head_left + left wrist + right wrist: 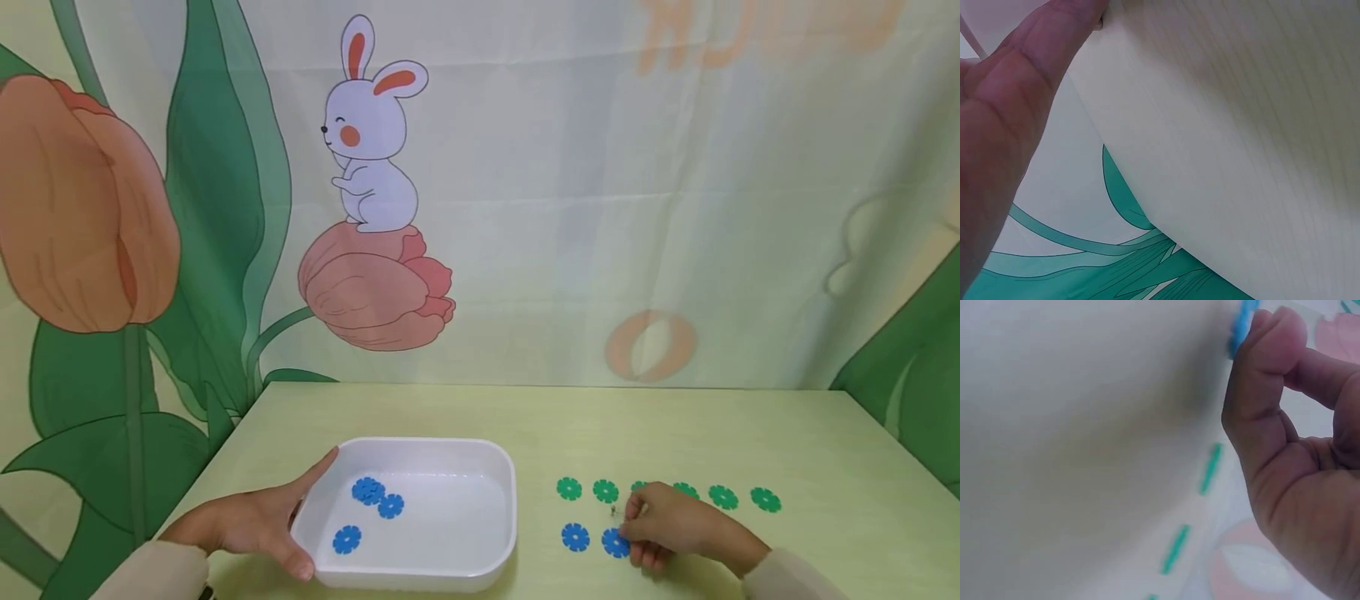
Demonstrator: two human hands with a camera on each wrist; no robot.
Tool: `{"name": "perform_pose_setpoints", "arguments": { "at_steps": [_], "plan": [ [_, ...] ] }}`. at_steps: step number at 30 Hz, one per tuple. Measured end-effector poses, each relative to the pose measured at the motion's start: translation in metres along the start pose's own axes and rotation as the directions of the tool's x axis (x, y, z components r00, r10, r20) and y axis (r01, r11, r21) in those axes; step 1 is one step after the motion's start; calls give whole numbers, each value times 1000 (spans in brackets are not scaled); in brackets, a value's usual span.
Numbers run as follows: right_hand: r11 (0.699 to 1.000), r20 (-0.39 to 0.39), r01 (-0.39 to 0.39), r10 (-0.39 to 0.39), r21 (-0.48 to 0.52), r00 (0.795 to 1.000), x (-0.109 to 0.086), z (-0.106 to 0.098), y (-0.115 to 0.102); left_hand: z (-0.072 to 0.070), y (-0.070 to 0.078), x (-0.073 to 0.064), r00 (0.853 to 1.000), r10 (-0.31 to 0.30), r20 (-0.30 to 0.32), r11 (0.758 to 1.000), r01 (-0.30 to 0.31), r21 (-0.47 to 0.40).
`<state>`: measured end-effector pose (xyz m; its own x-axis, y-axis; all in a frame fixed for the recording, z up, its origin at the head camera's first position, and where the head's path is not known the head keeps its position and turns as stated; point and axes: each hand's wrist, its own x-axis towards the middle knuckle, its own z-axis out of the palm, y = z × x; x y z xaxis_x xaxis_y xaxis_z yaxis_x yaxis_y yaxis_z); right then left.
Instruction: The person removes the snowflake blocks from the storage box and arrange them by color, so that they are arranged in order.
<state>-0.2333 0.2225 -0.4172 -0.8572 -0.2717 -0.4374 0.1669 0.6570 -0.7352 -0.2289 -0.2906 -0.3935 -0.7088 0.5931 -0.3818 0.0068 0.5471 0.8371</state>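
A white tray (405, 579) stands on the table with several blue notched plastic discs (347, 540) in it. My left hand (258, 521) rests against the tray's left end, thumb and index finger spread straight along its two corners. The left wrist view shows part of that hand (1013, 94) beside pale wood grain. Right of the tray, my right hand (671, 523) pinches the edge of a blue notched disc (614, 543) low over the table. The right wrist view has this disc (1242, 328) edge-on at the fingertips. Another blue disc (575, 537) lies just left of it.
Behind the blue discs runs a row of several green notched discs (569, 489), partly covered by my right hand. The pale wood-grain table (540, 408) ends at a hanging cloth (525, 250) printed with a rabbit and tulips.
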Motion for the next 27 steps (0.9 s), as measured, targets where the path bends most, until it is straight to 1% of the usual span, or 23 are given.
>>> {"name": "perform_pose_setpoints", "arguments": {
  "at_steps": [2, 4, 7, 11, 13, 16, 20, 23, 27],
  "plan": [
    [997, 14, 70, -71, 20, 997, -3, -7, -5, 0, 0, 0, 1000, 0, -7, 1000, 0, 4],
    [992, 27, 127, -128, 27, 991, -5, -13, -15, 0, 0, 0, 1000, 1, -10, 1000, -1, 4],
    [980, 51, 194, -195, 33, 979, -6, -19, -36, 0, 1, 0, 1000, 0, -14, 1000, 0, 0],
    [968, 74, 250, -251, 24, 965, -3, -16, -66, 0, 1, 0, 1000, -10, -15, 1000, 10, 12],
    [962, 84, 272, -272, 13, 959, 1, -11, -82, 0, 1, 0, 1000, -19, -23, 999, 20, 31],
    [959, 105, 283, -281, 2, 954, 6, 0, -106, 0, 2, 0, 999, -33, -34, 998, 35, 53],
    [951, 138, 308, -302, -21, 943, 13, 18, -136, 0, 2, 0, 999, -38, -37, 998, 40, 52],
    [946, 173, 324, -316, -21, 933, 18, 32, -154, 0, 2, 0, 999, -31, -33, 999, 33, 42],
    [943, 214, 334, -326, -1, 921, 24, 48, -171, 0, 3, -1, 999, -26, -31, 999, 27, 22]
  ]
}}
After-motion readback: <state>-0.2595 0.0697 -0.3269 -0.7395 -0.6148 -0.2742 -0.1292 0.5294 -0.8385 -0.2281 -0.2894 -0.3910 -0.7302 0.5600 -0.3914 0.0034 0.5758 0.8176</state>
